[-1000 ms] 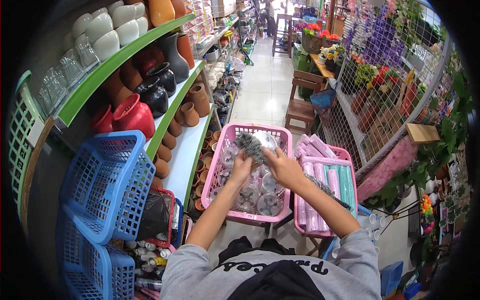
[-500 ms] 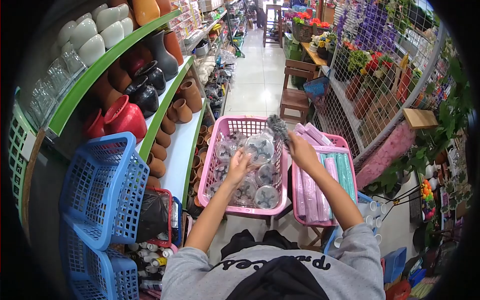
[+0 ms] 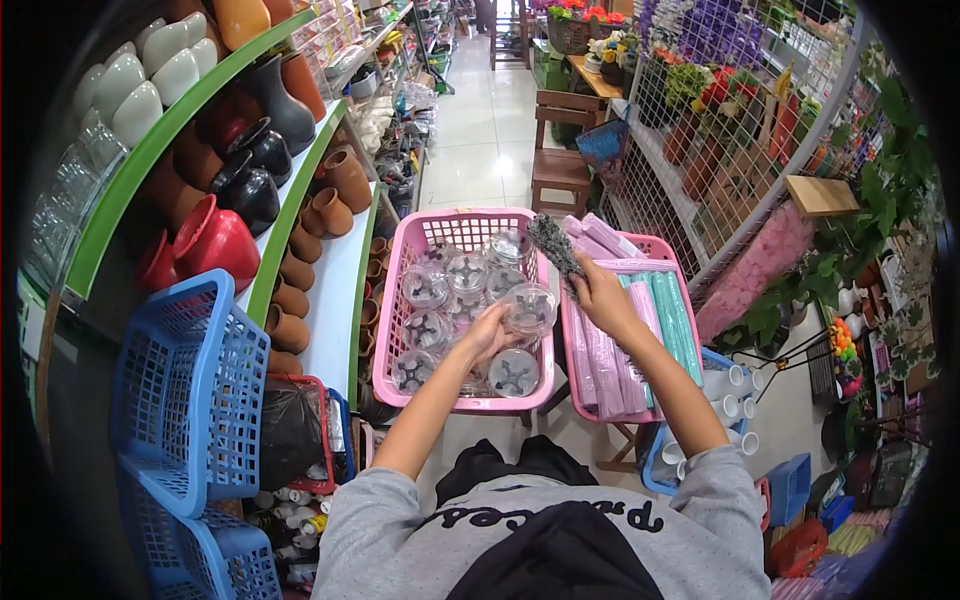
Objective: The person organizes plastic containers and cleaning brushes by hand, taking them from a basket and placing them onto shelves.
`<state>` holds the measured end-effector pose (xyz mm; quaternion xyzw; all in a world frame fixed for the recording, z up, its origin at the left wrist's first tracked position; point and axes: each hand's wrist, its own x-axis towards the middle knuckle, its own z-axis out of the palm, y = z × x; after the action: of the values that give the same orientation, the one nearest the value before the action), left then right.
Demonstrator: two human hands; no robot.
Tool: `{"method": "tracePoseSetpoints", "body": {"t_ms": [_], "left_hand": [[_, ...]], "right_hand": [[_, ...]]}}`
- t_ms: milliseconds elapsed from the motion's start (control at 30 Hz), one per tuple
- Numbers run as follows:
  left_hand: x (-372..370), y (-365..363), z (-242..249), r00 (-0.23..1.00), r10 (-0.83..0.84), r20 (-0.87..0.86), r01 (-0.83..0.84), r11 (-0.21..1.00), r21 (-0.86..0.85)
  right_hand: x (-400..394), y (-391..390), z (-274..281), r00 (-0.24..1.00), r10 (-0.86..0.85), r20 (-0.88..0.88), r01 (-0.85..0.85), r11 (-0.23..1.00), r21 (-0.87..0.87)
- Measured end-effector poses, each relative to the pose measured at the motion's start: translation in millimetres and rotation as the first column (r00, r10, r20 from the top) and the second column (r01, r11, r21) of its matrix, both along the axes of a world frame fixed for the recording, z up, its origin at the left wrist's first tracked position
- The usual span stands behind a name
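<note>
My left hand [image 3: 488, 335] is closed on the edge of a clear round plastic container [image 3: 530, 308], held tilted above the right side of a pink basket [image 3: 385, 330]. Similar containers [image 3: 425, 330] with dark star-shaped markings fill that basket. In my right hand [image 3: 603, 298] is a grey fluffy duster [image 3: 553, 243], its fuzzy head pointing up and left over the basket's right rim. The duster and the held container are apart. My right hand is above a second pink basket [image 3: 690, 300] with pink and teal plastic-wrapped packs [image 3: 675, 325].
Shelves with clay pots [image 3: 345, 178], a red vase [image 3: 215, 245] and white vases stand left. Stacked blue baskets [image 3: 195, 390] are at the lower left. A wooden chair [image 3: 562, 165] and a wire-mesh rack [image 3: 740, 160] stand ahead right. A tiled aisle [image 3: 465, 160] runs forward.
The whole view has shifted slightly. My left hand has brought the container nearer the basket's right rim. The duster has moved right and up, away from the container.
</note>
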<state>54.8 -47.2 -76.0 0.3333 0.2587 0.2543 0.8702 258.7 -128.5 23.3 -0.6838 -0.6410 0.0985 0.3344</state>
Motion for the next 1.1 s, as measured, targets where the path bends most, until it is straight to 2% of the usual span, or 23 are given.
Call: {"method": "tracePoseSetpoints", "body": {"t_ms": [133,167,200,233,267,300,333,400,433,500,600,733,900,1100], "left_hand": [[8,-4,2,0.99,0.064,-0.127,-0.07,0.996,-0.047],[8,-6,3,0.991,0.002,-0.131,0.008,0.997,0.077],[8,-9,4,0.988,-0.058,-0.143,0.086,0.976,0.198],[8,-8,-9,0.988,-0.061,-0.144,0.089,0.976,0.198],[10,-7,-26,0.921,0.138,-0.365,0.069,0.862,0.502],[12,-10,-25,0.787,0.386,-0.481,0.134,0.655,0.743],[13,-10,-24,0.787,0.387,-0.481,0.132,0.655,0.744],[13,-12,-15,0.672,0.474,-0.569,0.272,0.557,0.785],[12,-11,-8,0.671,0.477,-0.569,0.269,0.558,0.785],[10,-9,2,0.587,0.462,-0.665,0.457,0.489,0.743],[5,-2,-2,0.575,0.42,-0.702,0.531,0.462,0.711],[0,-2,-2,0.526,0.431,-0.734,0.576,0.454,0.679],[-3,0,-1,0.552,0.451,-0.702,0.571,0.41,0.712],[-8,6,3,0.562,0.418,-0.714,0.615,0.366,0.699]], "right_hand": [[3,-5,-3,1.0,0.009,0.005,-0.009,1.0,0.009],[3,-6,-4,1.0,-0.001,0.013,0.001,1.0,-0.015],[5,-5,-13,0.999,0.023,0.025,-0.025,0.998,0.064],[5,-3,-18,0.999,0.02,0.024,-0.022,0.998,0.065],[5,-3,-23,0.999,0.036,0.041,-0.04,0.994,0.097],[3,-3,-21,0.997,0.052,0.059,-0.059,0.99,0.129],[1,-4,-20,0.997,0.054,0.06,-0.061,0.99,0.129],[-3,-5,-15,0.999,0.046,0.015,-0.046,0.999,-0.004],[-4,-3,-15,0.999,0.05,0.014,-0.05,0.999,-0.003],[-6,0,-15,0.995,0.086,-0.041,-0.089,0.992,-0.094],[-7,8,-22,0.993,0.109,-0.036,-0.112,0.989,-0.095],[-9,17,-28,0.988,0.148,-0.053,-0.15,0.988,-0.037],[-11,24,-20,0.985,0.146,-0.09,-0.157,0.979,-0.131],[-10,38,-24,0.985,0.169,-0.031,-0.171,0.981,-0.092]]}}
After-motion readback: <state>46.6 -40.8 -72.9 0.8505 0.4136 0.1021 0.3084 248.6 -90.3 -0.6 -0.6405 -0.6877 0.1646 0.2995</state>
